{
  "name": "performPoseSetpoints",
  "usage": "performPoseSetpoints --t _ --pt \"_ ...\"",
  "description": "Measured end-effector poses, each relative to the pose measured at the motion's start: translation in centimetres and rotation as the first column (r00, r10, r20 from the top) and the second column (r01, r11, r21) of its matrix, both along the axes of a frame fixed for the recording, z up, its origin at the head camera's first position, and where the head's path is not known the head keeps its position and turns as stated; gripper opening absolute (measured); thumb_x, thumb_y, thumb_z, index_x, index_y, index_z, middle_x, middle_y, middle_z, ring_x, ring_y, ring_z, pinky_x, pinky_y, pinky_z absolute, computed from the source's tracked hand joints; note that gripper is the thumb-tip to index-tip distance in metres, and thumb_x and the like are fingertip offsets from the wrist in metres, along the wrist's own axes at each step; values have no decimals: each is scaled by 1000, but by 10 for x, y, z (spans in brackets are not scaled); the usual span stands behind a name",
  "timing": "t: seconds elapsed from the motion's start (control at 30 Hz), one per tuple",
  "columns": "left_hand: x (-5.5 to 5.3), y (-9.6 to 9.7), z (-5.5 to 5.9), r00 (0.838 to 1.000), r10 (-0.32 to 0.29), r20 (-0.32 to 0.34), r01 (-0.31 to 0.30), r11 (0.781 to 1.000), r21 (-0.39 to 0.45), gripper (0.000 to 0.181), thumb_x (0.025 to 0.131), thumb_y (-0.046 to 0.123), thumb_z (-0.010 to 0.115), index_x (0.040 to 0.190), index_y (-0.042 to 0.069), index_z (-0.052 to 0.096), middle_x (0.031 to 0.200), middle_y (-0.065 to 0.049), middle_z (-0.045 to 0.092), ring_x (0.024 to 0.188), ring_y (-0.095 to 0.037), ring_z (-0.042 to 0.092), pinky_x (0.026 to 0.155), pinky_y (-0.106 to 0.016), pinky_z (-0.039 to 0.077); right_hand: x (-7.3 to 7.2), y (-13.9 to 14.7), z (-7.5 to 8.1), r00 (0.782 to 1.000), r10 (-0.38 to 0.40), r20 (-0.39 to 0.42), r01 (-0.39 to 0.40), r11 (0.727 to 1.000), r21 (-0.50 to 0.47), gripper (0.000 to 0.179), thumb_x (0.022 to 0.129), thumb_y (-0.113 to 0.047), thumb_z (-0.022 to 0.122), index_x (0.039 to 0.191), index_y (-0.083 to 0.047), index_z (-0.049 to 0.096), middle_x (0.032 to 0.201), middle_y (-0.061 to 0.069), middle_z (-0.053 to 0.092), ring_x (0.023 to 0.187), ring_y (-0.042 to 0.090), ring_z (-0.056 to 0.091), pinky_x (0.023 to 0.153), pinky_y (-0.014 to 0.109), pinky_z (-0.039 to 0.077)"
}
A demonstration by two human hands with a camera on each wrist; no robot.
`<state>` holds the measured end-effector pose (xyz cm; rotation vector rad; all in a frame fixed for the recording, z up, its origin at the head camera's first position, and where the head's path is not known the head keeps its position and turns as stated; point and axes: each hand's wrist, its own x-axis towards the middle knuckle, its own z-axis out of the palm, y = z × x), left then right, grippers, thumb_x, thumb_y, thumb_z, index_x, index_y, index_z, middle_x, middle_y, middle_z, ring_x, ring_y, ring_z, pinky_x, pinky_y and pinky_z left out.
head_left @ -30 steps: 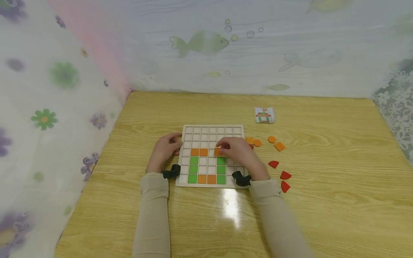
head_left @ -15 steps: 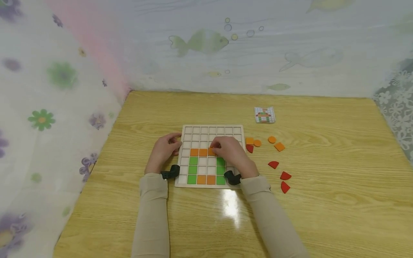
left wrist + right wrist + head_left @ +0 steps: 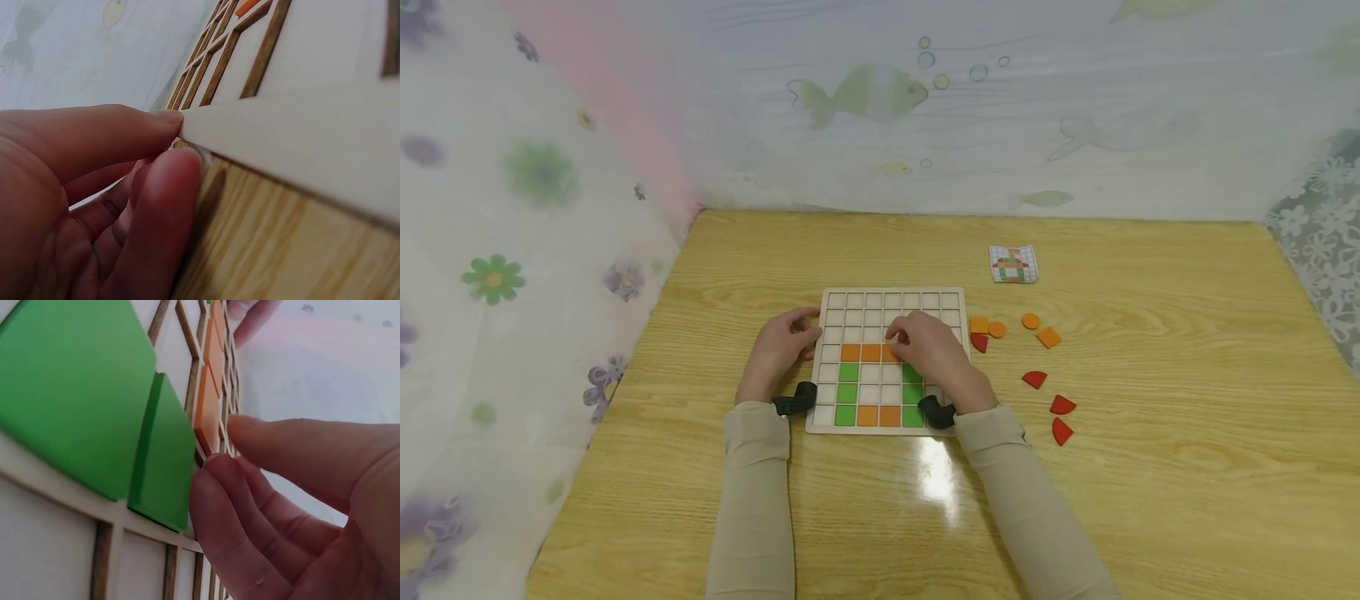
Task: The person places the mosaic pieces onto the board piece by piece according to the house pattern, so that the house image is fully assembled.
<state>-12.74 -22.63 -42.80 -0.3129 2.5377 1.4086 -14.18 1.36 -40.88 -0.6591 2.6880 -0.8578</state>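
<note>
A wooden grid board (image 3: 893, 292) lies on the table with square tiles in its cells. Its upper tiled row has three orange tiles (image 3: 871, 353) side by side. My right hand (image 3: 934, 350) is over the rightmost of these; in the right wrist view, the fingers are spread around that orange tile (image 3: 208, 412). Two columns of green tiles (image 3: 847, 394) run below, with two more orange tiles (image 3: 878, 416) between their lower ends. At the board's left edge is my left hand (image 3: 780, 348), a fingertip (image 3: 170, 119) touching the rim and the thumb close underneath.
Right of the board lie a loose orange square (image 3: 1048, 337), orange discs (image 3: 1031, 321) and several red quarter-circle pieces (image 3: 1034, 380). Another orange square (image 3: 979, 325) sits near the board's edge. A printed pattern card (image 3: 1013, 264) lies farther back. Patterned sheets hang behind and left.
My right hand moved left with an orange tile, which now sits in the cell beside the other two; the fingers have since loosened from it. My left hand stayed at the board's edge.
</note>
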Motion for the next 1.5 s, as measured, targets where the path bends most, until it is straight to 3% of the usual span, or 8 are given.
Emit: performPoseSetpoints --t 0.3,0.77,1.1,1.33,1.5 --pt "1 -2 -3 1000 -5 -2 5 999 39 37 88 19 57 125 16 52 94 -9 50 66 -18 56 60 -28 50 4 6 5 999 5 50 -3 999 -42 14 86 -20 59 97 -14 65 84 -2 54 74 13 49 66 28 42" --pt "-1 -3 -3 1000 -7 -15 8 999 36 37 87 18 58 124 15 53 92 -8 52 64 -17 56 59 -28 49 9 39 17 999 -7 51 8 1000 -12 18 88 -26 56 101 -15 63 89 -3 56 79 13 51 68 29 44" --pt "2 -4 -5 1000 -5 -12 5 1000 16 37 87 20 58 123 16 53 92 -7 53 64 -18 56 60 -28 48 9 74 18 994 -85 71 87 996 -22 24 89 -27 55 107 -13 62 95 0 58 84 17 52 73 33 43" --pt "0 -2 -5 1000 -3 -12 3 999 34 37 87 21 58 124 16 52 93 -8 52 64 -17 55 59 -28 49 3 98 15 977 -151 148 161 985 -60 28 90 -29 53 112 -13 59 102 2 57 89 20 52 75 35 44" --pt "-1 -3 -5 1000 -4 -23 4 1000 22 37 87 21 59 124 17 53 93 -7 53 65 -17 56 60 -28 49 -1 116 16 969 -209 129 215 976 -36 29 90 -30 52 114 -14 58 105 4 57 90 22 52 74 37 43"
